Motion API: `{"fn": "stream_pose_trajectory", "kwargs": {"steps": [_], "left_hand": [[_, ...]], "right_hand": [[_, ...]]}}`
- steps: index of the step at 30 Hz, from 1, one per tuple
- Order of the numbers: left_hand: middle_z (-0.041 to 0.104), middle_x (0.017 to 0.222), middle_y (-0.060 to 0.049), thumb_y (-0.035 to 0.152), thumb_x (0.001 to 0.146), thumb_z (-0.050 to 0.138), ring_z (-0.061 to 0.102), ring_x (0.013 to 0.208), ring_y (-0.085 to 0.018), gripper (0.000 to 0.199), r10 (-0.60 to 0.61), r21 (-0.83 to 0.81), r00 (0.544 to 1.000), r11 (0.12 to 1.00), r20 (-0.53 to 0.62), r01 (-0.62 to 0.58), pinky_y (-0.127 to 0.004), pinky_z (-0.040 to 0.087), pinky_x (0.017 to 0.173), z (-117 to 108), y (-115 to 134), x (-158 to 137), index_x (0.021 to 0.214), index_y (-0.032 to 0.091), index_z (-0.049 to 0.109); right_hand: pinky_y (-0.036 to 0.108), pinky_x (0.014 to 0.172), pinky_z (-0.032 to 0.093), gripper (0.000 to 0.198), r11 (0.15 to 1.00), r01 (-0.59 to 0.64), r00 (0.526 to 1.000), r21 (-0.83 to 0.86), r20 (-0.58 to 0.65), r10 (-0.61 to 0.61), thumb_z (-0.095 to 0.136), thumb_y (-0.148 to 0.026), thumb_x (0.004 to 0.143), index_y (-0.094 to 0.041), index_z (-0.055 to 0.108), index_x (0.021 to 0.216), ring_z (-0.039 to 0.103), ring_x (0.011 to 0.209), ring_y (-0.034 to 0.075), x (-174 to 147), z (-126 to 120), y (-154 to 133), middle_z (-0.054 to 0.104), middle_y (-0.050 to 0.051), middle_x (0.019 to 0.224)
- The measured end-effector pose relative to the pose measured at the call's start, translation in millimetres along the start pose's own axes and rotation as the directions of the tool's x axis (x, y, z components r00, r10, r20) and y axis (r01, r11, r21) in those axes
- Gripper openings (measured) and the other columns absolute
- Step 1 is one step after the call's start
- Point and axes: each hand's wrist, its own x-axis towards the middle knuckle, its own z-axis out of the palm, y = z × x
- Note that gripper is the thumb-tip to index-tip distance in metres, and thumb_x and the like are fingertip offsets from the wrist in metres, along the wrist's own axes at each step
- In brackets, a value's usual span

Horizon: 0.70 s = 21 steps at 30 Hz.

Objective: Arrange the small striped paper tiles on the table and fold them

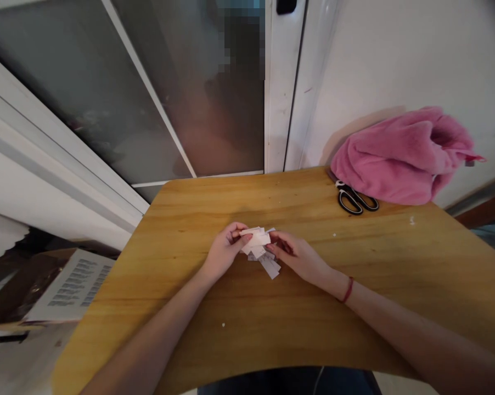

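Several small white paper slips are gathered between my hands over the middle of the wooden table. My left hand is closed on their left side, its thumb lying over the top slip. At the right edge of the bunch, the fingers of my right hand pinch the slips. More slips fan out below, toward me; whether they are held or lie on the wood, I cannot tell. A red cord bracelet circles my right wrist.
Black-handled scissors lie at the table's far right, their blades hidden beneath a pink plush cloth. Glass door panels stand behind the table. A printed cardboard box is at the lower left. Tiny white scraps dot the wood.
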Motion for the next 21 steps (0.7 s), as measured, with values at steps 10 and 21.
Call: {"fn": "stream_pose_trajectory", "kwargs": {"steps": [10, 21], "left_hand": [[0.060, 0.082, 0.000, 0.025, 0.073, 0.063, 0.057, 0.074, -0.011, 0.021, -0.001, 0.051, 0.999, 0.999, 0.051, -0.002, -0.022, 0.045, 0.065, 15, 0, -7, 0.090, 0.020, 0.050], [0.060, 0.076, 0.001, 0.029, 0.075, 0.059, 0.056, 0.069, -0.012, 0.015, 0.031, 0.186, 0.997, 0.982, -0.073, -0.017, -0.023, 0.044, 0.062, 4, -5, -1, 0.083, 0.019, 0.052]], "right_hand": [[0.027, 0.060, 0.046, 0.024, 0.999, -0.029, 0.998, -0.036, -0.053, 0.027, 0.055, -0.036, 0.081, -0.022, 0.056, 0.100, 0.056, 0.066, 0.015, 1, -2, 0, 0.062, 0.001, 0.078], [0.034, 0.072, 0.041, 0.020, 0.952, -0.079, 0.976, -0.296, -0.217, 0.014, 0.041, -0.034, 0.089, -0.022, 0.055, 0.095, 0.059, 0.065, 0.017, 7, -13, 13, 0.065, 0.002, 0.074]]}}
